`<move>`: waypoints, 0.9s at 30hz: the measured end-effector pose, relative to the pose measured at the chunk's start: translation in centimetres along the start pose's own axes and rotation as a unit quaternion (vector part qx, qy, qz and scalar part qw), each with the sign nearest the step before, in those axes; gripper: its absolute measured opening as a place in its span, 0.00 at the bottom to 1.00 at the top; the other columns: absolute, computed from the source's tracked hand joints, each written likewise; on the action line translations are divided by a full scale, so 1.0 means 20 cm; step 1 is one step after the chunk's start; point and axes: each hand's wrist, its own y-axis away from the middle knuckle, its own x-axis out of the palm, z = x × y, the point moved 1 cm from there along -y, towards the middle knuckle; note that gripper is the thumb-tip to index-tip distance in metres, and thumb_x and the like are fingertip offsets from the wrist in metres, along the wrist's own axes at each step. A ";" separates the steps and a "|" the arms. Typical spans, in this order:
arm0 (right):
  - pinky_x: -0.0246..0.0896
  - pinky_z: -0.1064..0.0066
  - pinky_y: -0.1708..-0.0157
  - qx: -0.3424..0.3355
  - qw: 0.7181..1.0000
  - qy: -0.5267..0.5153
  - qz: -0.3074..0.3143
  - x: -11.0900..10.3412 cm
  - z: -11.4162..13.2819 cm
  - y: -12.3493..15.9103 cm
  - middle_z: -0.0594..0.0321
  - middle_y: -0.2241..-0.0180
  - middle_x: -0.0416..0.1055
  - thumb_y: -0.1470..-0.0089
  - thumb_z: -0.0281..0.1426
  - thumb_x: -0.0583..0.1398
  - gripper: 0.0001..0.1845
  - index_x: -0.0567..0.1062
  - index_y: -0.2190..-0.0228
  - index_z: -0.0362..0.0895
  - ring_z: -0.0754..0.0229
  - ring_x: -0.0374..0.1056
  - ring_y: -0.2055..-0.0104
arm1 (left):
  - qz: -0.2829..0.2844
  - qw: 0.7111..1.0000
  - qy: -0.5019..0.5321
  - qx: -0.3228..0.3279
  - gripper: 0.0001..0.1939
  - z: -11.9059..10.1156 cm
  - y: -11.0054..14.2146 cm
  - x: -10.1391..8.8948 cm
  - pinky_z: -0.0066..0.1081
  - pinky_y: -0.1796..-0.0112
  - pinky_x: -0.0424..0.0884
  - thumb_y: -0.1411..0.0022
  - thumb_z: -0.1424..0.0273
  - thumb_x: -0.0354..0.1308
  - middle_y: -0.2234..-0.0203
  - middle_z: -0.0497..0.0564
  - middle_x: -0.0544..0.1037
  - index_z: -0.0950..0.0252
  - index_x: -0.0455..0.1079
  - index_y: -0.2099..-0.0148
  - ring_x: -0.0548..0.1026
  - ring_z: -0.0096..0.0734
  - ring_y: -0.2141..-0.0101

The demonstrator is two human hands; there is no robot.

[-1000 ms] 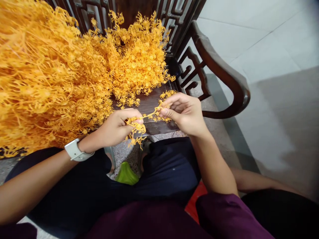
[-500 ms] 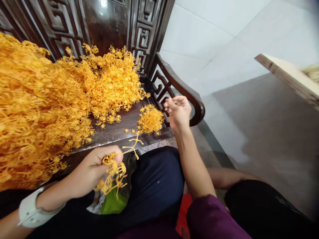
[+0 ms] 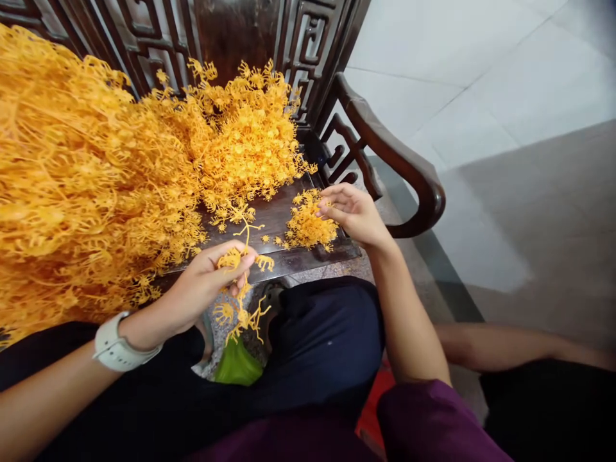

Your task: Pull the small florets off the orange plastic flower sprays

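My left hand (image 3: 219, 273) is closed around yellow-orange plastic flower stems (image 3: 245, 316), with thin branched ends and spidery florets sticking out above and below the fingers. My right hand (image 3: 353, 215) hovers at the right edge of a small pile of loose yellow florets (image 3: 312, 223) on the dark wooden bench seat (image 3: 269, 215). Its fingers are loosely curved, with the thumb apart from them, and nothing shows between them. A large heap of the same yellow plastic flowers (image 3: 96, 186) covers the left part of the bench.
The carved bench back (image 3: 240, 32) rises behind the heap, and a curved armrest (image 3: 423, 192) stands beyond my right hand. Below my left hand is a green object (image 3: 238, 364) between my legs. Another person's leg (image 3: 514, 343) is at the right.
My right hand has shifted left towards the small pile, and its pinched fingers have loosened. My left hand has risen and turned the stems more upright. The view has shifted slightly.
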 end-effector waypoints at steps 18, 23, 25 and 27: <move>0.75 0.71 0.63 0.041 0.985 -0.147 0.083 0.03 0.08 0.05 0.62 0.60 0.82 0.50 0.36 0.78 0.25 0.77 0.53 0.46 0.64 0.77 0.64 | -0.019 1.000 -0.011 -0.007 0.18 0.02 -0.01 0.00 0.27 0.72 0.64 0.30 0.53 0.64 0.75 0.46 0.71 0.62 0.73 0.65 0.68 0.26 0.73; 0.76 0.67 0.59 0.033 0.988 -0.130 0.081 0.03 0.08 0.05 0.61 0.57 0.82 0.49 0.37 0.77 0.24 0.78 0.53 0.47 0.61 0.78 0.61 | -0.009 1.000 -0.027 0.000 0.21 0.03 -0.01 0.00 0.28 0.70 0.65 0.29 0.55 0.62 0.76 0.46 0.70 0.63 0.68 0.69 0.67 0.26 0.73; 0.76 0.65 0.57 0.021 0.994 -0.082 0.071 0.03 0.07 0.04 0.60 0.56 0.81 0.48 0.39 0.76 0.24 0.78 0.52 0.47 0.59 0.78 0.58 | -0.010 1.000 -0.024 -0.006 0.19 0.03 -0.01 0.00 0.28 0.70 0.65 0.29 0.55 0.63 0.76 0.46 0.70 0.62 0.69 0.68 0.67 0.27 0.73; 0.75 0.62 0.53 -0.009 0.999 0.006 0.049 0.03 0.04 0.03 0.59 0.56 0.81 0.46 0.39 0.75 0.22 0.79 0.53 0.46 0.57 0.77 0.54 | -0.013 1.000 -0.016 -0.011 0.18 0.04 -0.02 -0.01 0.28 0.71 0.65 0.30 0.55 0.63 0.76 0.45 0.70 0.62 0.70 0.66 0.67 0.26 0.73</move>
